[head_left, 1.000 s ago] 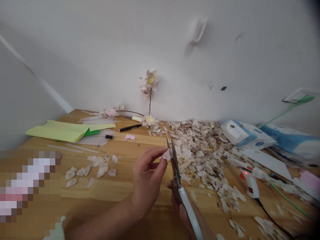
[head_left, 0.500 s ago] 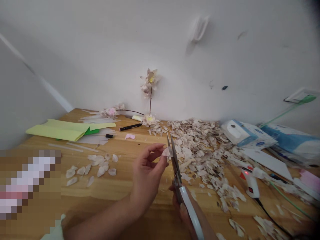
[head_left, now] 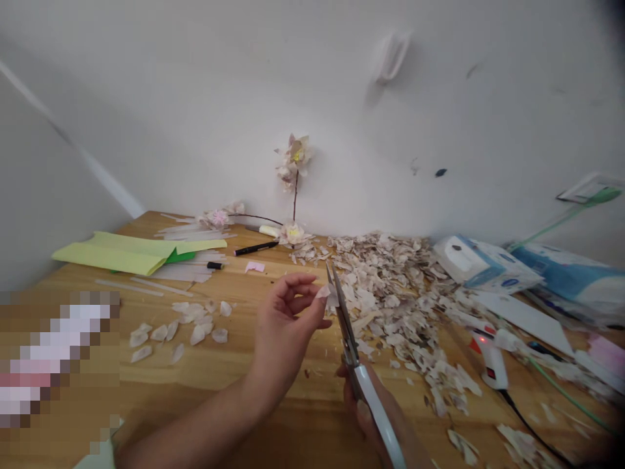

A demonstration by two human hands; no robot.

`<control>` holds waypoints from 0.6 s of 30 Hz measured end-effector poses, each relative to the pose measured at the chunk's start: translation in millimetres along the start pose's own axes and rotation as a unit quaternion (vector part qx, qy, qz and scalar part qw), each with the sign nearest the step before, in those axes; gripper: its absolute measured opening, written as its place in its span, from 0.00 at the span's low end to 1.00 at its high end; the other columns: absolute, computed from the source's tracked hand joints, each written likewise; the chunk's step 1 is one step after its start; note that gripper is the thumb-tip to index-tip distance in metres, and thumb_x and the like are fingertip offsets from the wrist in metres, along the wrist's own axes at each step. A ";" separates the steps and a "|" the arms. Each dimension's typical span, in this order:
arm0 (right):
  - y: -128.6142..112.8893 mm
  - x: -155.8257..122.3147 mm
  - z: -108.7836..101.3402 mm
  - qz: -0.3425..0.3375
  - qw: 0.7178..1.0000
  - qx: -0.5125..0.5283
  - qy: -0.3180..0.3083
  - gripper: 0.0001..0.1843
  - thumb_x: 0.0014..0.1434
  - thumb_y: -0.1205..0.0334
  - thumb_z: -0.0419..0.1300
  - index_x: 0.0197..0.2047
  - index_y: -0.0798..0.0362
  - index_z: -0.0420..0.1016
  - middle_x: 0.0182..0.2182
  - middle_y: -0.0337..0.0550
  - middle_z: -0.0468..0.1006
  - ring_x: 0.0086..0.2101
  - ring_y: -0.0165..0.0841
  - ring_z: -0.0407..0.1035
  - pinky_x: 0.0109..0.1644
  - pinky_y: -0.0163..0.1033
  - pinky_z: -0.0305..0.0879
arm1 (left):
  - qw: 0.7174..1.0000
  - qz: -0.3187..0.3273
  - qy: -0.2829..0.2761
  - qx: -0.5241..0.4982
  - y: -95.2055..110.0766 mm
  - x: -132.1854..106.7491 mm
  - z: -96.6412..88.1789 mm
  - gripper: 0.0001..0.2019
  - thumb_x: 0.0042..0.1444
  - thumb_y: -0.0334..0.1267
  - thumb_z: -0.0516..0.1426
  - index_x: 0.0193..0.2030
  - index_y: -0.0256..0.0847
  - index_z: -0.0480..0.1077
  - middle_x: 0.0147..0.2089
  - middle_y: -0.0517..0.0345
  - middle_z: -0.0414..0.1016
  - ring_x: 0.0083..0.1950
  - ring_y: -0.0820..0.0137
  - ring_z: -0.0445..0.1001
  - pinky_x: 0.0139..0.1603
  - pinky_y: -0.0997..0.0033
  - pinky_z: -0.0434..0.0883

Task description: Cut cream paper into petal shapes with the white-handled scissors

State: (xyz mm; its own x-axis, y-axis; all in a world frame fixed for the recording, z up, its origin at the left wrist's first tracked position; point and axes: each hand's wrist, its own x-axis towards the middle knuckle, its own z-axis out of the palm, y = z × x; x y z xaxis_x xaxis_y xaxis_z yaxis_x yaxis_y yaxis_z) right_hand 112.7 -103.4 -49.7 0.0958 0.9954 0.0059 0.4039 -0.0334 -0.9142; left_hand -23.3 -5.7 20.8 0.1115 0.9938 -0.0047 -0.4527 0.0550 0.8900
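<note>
My left hand [head_left: 286, 326] pinches a pale, thin petal [head_left: 328, 295] between thumb and forefinger. In my right hand [head_left: 374, 410] is a pair of scissors [head_left: 347, 326] with white handles, its blades pointing up and away from me and parted a little at the tips. The petal's right edge lies against or just beside the blades; which of these I cannot tell. Beyond the scissors spreads a large heap of dry, whitish petals [head_left: 390, 286]. To the left of my left hand lies a small group of loose petals [head_left: 195, 322] on the wooden table [head_left: 205, 397].
A flower on a stem [head_left: 295, 159] stands against the wall, with other flowers [head_left: 293, 232] lying near it. Yellow-green paper [head_left: 117, 251], a black pen [head_left: 256, 248] and pale strips [head_left: 190, 231] lie left. A glue gun [head_left: 491, 358] and tissue box [head_left: 486, 264] are right.
My left hand has shifted slightly left with the petal, which now shows more beside the blades. The scissors have moved slightly, still in my right hand.
</note>
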 end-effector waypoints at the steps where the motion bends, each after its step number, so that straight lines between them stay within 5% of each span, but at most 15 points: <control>1: 1.3 0.0 -0.4 0.000 1.000 0.003 -0.006 0.19 0.55 0.49 0.57 0.49 0.44 0.69 0.32 0.43 0.78 0.33 0.40 0.73 0.37 0.38 0.70 | 1.000 -0.004 0.000 0.000 0.7 0.6 0.0 0.14 0.42 0.37 0.64 0.36 0.38 0.68 0.28 0.65 0.70 0.29 0.76 0.73 0.24 0.77 0.76; 10: 5.6 -2.9 -1.2 0.019 1.000 0.015 -0.002 0.14 0.62 0.56 0.54 0.50 0.50 0.68 0.48 0.45 0.72 0.42 0.35 0.70 0.45 0.46 0.68 | 1.000 -0.015 -0.001 0.010 4.6 4.1 -0.9 0.15 0.40 0.38 0.65 0.35 0.38 0.68 0.27 0.64 0.70 0.28 0.74 0.73 0.21 0.76 0.75; 18: -13.3 -0.9 -2.4 0.037 0.999 0.005 0.035 0.12 0.62 0.59 0.54 0.49 0.49 0.69 0.50 0.45 0.70 0.43 0.35 0.69 0.45 0.45 0.68 | 1.000 -0.019 -0.016 0.020 7.6 7.0 -3.2 0.17 0.40 0.38 0.65 0.37 0.38 0.67 0.28 0.64 0.70 0.28 0.74 0.72 0.20 0.76 0.76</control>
State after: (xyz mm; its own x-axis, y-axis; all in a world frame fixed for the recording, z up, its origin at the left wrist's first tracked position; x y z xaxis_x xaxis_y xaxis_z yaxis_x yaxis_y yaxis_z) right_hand 109.4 -104.1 -36.6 0.1885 0.9815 -0.0328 0.3852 -0.1047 -0.9169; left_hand -28.8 2.0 26.1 0.1558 0.9875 -0.0247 -0.4122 0.0878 0.9069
